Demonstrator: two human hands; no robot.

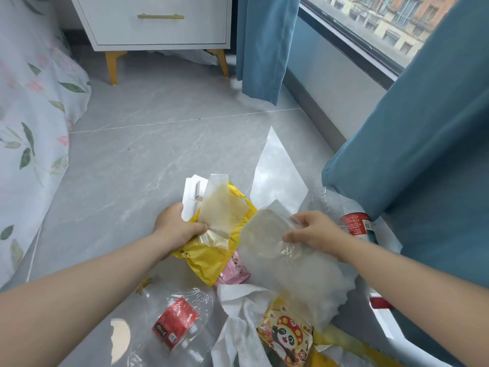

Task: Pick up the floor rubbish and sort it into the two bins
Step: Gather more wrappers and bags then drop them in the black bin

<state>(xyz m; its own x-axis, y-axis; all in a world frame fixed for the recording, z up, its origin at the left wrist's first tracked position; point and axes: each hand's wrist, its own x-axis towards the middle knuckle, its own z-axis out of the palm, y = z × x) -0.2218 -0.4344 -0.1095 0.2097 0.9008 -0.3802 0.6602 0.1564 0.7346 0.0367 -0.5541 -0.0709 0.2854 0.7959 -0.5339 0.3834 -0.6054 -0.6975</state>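
The person bends over the grey tiled floor (148, 154). The left hand (177, 226) grips a bundle: a yellow bag (209, 263), a clear wrapper (222, 207) in front of it, and a white card (191, 197) behind. The right hand (315, 230) pinches the upper edge of a cloudy plastic bag (267, 239), which hangs down. Below the hands lie a crushed bottle (177, 321) with a red label, a white tissue (243, 313), a pink packet (235, 271) and a panda snack packet (287, 335). A second bottle (325, 202) lies beside the blue curtain (423, 128). At the left is a flowered bed cover (29, 115), and further back a white nightstand (158, 30).
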